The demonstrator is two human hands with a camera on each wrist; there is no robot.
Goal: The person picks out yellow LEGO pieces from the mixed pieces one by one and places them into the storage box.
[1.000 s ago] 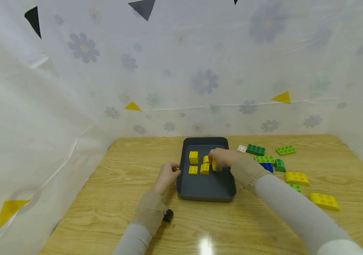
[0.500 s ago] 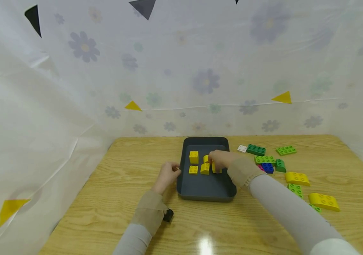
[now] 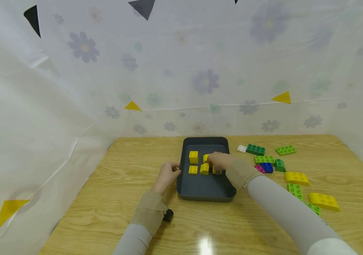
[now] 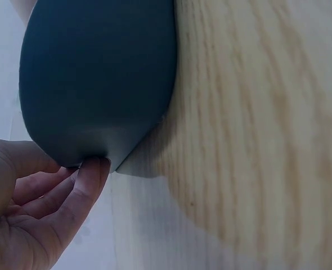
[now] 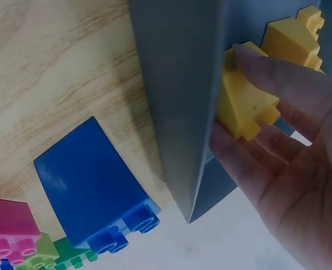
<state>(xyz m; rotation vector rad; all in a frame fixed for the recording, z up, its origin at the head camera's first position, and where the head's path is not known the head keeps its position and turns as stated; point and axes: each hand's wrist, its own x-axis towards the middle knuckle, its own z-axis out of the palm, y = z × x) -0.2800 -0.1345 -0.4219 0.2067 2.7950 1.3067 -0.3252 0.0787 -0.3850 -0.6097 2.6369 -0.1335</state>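
Observation:
A dark grey tray lies on the table with several yellow toy bricks in it. My left hand grips its left rim, thumb and fingers at the edge in the left wrist view. My right hand reaches into the tray from the right. In the right wrist view, its thumb and fingers pinch a yellow brick beside the tray's wall. A tall yellow brick, a flat yellow brick and a slope-sided yellow brick stand to its left. The right fingers partly cover other yellow bricks.
Right of the tray lie a white brick, a dark green brick, a blue brick, a pink brick and several light green bricks. Two curved yellow bricks are farther right. A black object sits beside my left wrist.
My right hand has shifted slightly left and toward me inside the tray, and its forearm has swung left, uncovering the pink brick and light green bricks. My left hand has not moved.

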